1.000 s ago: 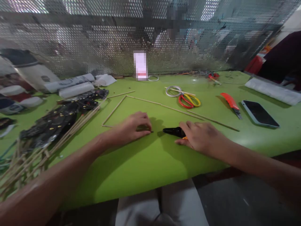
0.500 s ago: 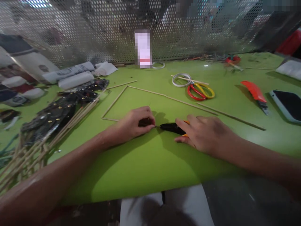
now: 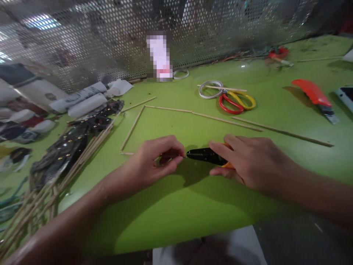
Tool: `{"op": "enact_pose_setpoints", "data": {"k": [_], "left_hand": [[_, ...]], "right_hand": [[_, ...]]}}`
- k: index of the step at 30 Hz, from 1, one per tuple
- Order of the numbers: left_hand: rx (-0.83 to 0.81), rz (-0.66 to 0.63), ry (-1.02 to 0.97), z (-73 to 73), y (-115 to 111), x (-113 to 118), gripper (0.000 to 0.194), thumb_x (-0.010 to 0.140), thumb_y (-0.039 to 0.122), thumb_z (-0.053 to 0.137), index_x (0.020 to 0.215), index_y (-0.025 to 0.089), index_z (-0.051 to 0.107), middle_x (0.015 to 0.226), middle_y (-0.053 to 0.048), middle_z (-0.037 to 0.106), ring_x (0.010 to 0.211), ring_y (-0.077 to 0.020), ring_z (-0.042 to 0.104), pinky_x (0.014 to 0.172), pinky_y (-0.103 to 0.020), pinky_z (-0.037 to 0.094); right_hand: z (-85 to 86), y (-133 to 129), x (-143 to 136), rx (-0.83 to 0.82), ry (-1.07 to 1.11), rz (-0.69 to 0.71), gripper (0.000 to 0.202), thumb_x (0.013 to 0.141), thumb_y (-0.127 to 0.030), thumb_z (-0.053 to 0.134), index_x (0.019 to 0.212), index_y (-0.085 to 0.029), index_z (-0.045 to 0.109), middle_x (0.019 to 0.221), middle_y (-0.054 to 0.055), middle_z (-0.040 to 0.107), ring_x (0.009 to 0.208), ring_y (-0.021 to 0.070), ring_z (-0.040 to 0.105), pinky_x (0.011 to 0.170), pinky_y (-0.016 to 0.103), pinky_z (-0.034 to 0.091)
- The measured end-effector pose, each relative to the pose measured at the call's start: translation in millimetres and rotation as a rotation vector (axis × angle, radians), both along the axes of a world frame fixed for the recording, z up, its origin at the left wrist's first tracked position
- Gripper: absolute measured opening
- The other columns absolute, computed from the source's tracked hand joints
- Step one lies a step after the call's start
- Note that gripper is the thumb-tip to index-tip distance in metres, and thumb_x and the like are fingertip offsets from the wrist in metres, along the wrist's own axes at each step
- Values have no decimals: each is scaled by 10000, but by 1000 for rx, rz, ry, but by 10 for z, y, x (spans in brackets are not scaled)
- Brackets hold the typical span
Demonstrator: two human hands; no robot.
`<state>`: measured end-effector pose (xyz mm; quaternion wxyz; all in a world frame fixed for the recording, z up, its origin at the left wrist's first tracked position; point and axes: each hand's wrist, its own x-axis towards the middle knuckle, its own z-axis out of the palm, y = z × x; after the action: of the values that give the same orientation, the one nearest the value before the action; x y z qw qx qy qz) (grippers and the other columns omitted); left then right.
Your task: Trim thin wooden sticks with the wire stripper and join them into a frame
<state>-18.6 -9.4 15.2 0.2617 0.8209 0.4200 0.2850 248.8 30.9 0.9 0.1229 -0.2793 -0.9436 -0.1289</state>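
My left hand (image 3: 162, 158) pinches the end of something thin near the middle of the green table; a jointed thin stick frame (image 3: 165, 108) runs from beside this hand up and across to the right. The fingers hide most of what they pinch. My right hand (image 3: 248, 158) is wrapped round the orange handles of a black-jawed plier-like tool (image 3: 205, 155). Its tip points left, close to my left fingertips. Whether the jaws touch the thin piece cannot be made out. A loose stick (image 3: 284, 131) lies beyond my right hand.
Red-and-yellow-handled scissors (image 3: 231, 103) and a tape ring (image 3: 211, 89) lie behind the hands. An orange cutter (image 3: 313, 94) is at the right, near a phone (image 3: 346, 99). Bundled sticks (image 3: 82, 156) and a black studded item (image 3: 68, 143) lie left. Perforated metal (image 3: 110, 44) stands behind.
The view has tilted and shifted. My left fingertips and the tool's tip are still close together; both hands keep their holds.
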Motion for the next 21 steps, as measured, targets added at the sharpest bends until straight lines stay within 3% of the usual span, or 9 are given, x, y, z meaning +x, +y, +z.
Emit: {"op": "enact_pose_setpoints", "data": {"k": [11, 21], "left_hand": [[139, -32, -48, 75, 13, 8, 162, 891, 79, 581, 977, 148, 699, 808, -39, 660, 689, -103, 603, 603, -223, 444], [147, -47, -58, 94, 4, 15, 139, 885, 66, 595, 949, 123, 704, 812, -50, 669, 714, -108, 620, 620, -221, 463]], "right_hand": [[118, -36, 21, 69, 21, 62, 519, 980, -571, 333, 1133, -160, 610, 771, 73, 629, 611, 170, 562, 522, 282, 253], [37, -67, 19, 10, 84, 32, 561, 983, -596, 264, 1127, -166, 592, 794, 63, 630, 651, 178, 589, 545, 286, 279]]}}
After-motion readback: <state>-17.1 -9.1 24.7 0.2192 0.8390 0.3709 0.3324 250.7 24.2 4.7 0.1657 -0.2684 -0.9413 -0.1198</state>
